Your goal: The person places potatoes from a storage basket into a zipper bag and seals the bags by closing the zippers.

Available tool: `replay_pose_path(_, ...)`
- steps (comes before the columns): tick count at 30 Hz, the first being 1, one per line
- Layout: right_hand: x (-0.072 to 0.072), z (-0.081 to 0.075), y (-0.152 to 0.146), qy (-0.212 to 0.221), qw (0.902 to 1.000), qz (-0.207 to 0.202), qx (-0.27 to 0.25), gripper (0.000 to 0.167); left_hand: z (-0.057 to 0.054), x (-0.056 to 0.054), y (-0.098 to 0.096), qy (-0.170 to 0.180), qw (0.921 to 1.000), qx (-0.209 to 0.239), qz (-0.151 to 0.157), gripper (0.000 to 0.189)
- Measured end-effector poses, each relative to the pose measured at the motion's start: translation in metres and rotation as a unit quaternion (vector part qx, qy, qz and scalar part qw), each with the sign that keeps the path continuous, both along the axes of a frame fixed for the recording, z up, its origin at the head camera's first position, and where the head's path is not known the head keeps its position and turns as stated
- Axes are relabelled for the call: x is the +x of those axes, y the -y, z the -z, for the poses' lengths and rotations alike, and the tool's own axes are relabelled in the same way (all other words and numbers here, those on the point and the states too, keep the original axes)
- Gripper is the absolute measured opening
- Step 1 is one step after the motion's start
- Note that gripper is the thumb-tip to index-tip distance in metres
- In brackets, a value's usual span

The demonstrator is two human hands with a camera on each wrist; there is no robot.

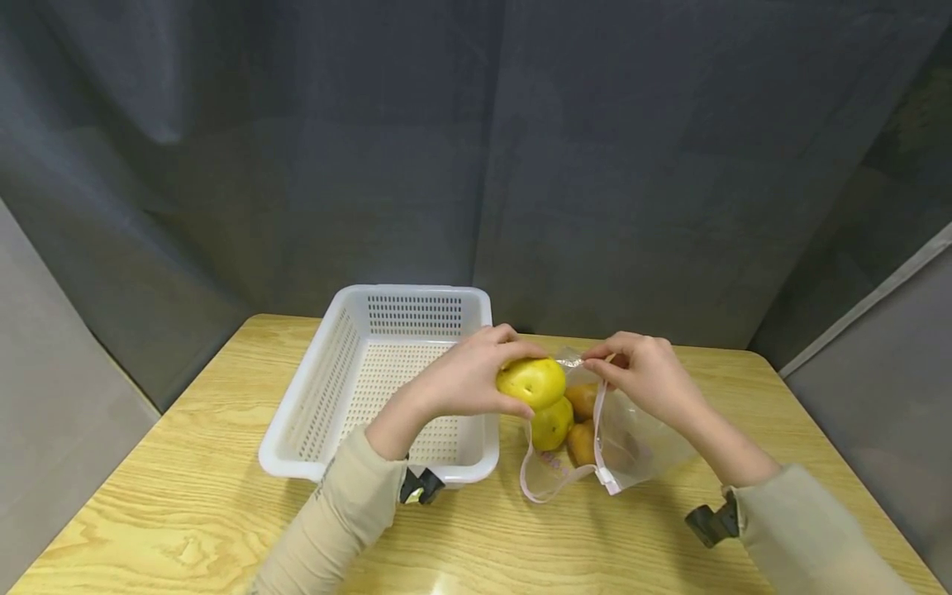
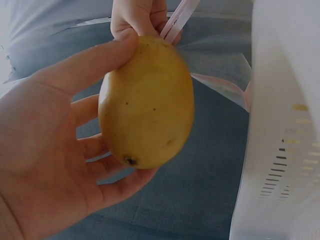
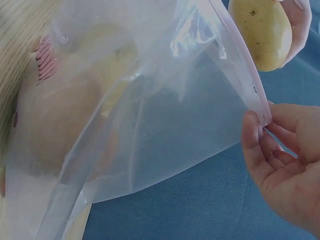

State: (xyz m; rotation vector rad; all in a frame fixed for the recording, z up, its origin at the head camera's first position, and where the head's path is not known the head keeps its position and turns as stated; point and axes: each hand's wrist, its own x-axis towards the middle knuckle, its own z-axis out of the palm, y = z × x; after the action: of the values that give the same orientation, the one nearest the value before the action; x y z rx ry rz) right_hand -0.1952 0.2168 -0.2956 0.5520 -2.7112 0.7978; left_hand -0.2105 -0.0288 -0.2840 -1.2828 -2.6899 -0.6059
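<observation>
My left hand [image 1: 468, 376] grips a smooth, oval yellow fruit [image 1: 531, 382] with a dark spot at one end, thumb and fingers curled round it. The fruit is held at the mouth of a clear zip bag [image 1: 635, 454] with a pink-edged opening. My right hand [image 1: 647, 376] pinches the bag's upper edge between thumb and fingers; the pinch also shows in the right wrist view. Inside the bag lie another yellow fruit [image 1: 553, 426] and some brownish-orange fruits [image 1: 582, 446], partly hidden by the plastic. Their exact kinds are hard to tell.
A white perforated plastic basket [image 1: 286, 421] stands left of the bag on the wooden table [image 1: 149, 496]; no fruit shows in its visible part. Behind the table hangs a dark grey curtain [image 1: 476, 165]. Grey panels flank both sides.
</observation>
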Motion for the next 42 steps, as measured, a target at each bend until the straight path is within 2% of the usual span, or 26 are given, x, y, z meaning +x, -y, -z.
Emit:
replay_pose_path(11, 0.000, -0.002, 0.001, -0.001, 1.0000, 0.004, 0.005, 0.011, 0.004, 0.008, -0.009, 0.006, 0.9997, -0.013, 0.021, 0.062)
replay_pose_path(27, 0.002, -0.003, 0.000, 0.007, 0.9999, 0.007, 0.003, 0.014, 0.014, 0.020, -0.021, 0.013, 0.9991, -0.029, 0.027, 0.064)
replay_pose_path(37, 0.002, -0.002, -0.002, 0.000, 1.0000, 0.008, 0.003, 0.010, 0.020, 0.022, -0.027, 0.008, 0.9986, -0.032, 0.041, 0.067)
replay_pose_path(42, 0.003, -0.002, -0.003, -0.001, 1.0000, 0.006, 0.000, 0.011, 0.022, 0.021, -0.029, 0.021, 0.9981, -0.029, 0.050, 0.066)
